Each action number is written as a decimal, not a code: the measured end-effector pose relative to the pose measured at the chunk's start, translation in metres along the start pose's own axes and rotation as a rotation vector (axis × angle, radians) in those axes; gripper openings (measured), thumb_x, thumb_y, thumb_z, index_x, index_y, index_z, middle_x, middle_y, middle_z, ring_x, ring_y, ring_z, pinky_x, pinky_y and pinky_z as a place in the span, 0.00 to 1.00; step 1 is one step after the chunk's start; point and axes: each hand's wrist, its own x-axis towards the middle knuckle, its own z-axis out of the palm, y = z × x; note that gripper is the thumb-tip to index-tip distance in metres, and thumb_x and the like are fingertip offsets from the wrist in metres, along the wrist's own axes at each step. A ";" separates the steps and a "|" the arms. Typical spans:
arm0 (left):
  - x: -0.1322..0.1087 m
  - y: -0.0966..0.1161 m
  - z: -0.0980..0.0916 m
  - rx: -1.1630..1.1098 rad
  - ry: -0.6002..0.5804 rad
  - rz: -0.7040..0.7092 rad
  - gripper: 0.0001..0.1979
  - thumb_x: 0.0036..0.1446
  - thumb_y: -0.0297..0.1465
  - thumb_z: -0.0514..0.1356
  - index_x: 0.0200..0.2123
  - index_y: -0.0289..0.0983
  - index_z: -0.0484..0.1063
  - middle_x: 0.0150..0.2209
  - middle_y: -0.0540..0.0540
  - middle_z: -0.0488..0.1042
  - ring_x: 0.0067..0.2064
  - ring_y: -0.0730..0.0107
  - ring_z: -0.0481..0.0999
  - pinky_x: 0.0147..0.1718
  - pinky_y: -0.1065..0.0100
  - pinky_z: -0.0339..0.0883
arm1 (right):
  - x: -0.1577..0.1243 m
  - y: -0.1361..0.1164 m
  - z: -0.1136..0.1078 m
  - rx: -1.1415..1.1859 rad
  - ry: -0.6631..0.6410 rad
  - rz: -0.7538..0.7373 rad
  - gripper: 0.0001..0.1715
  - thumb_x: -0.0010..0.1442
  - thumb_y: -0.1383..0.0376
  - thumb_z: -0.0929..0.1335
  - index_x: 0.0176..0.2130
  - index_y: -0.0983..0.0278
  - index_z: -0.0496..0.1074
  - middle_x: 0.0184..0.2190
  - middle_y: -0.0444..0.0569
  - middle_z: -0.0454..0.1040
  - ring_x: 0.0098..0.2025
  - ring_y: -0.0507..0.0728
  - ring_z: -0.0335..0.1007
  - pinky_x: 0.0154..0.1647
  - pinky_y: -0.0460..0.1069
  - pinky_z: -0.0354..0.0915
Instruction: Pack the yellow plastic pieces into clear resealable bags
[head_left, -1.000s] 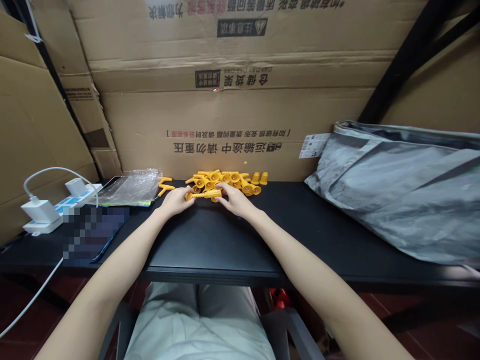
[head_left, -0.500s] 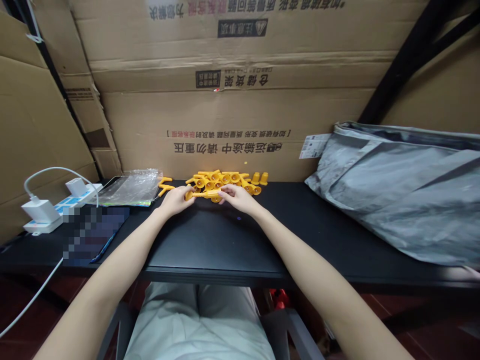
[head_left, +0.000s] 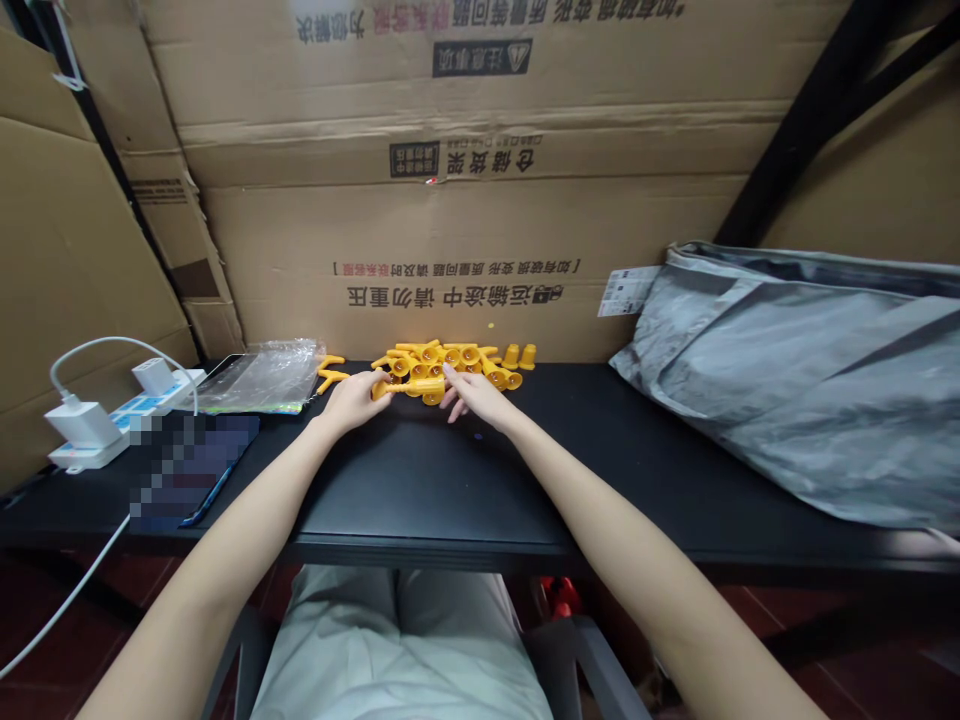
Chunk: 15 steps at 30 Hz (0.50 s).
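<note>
Left hand, centre of frame: fingers closed on the flared left end of a yellow plastic piece, which lies roughly level. Right hand: thumb and fingers loosely parted at the piece's right end; contact cannot be told. Yellow pile directly behind, on black surface. Grey bag at right of frame; power strip at left.
</note>
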 end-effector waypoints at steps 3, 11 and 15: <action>0.000 -0.001 -0.002 -0.006 -0.002 -0.026 0.13 0.54 0.34 0.57 0.43 0.37 0.72 0.35 0.46 0.77 0.35 0.66 0.75 0.36 0.69 0.63 | 0.001 0.003 -0.007 -0.022 -0.019 -0.157 0.22 0.58 0.53 0.67 0.46 0.65 0.66 0.42 0.55 0.75 0.30 0.52 0.75 0.30 0.46 0.70; -0.001 -0.001 -0.001 0.001 0.014 -0.008 0.13 0.55 0.34 0.56 0.43 0.38 0.72 0.36 0.46 0.77 0.36 0.66 0.75 0.37 0.69 0.64 | 0.000 0.004 -0.003 0.023 -0.029 -0.190 0.18 0.56 0.54 0.69 0.36 0.66 0.68 0.29 0.48 0.76 0.24 0.51 0.73 0.34 0.49 0.70; -0.001 0.001 -0.001 0.017 0.012 0.003 0.13 0.55 0.34 0.56 0.43 0.37 0.72 0.37 0.45 0.77 0.37 0.65 0.75 0.37 0.69 0.63 | -0.004 -0.002 0.003 0.058 -0.024 -0.087 0.27 0.56 0.45 0.65 0.24 0.65 0.65 0.18 0.48 0.73 0.18 0.51 0.69 0.22 0.45 0.65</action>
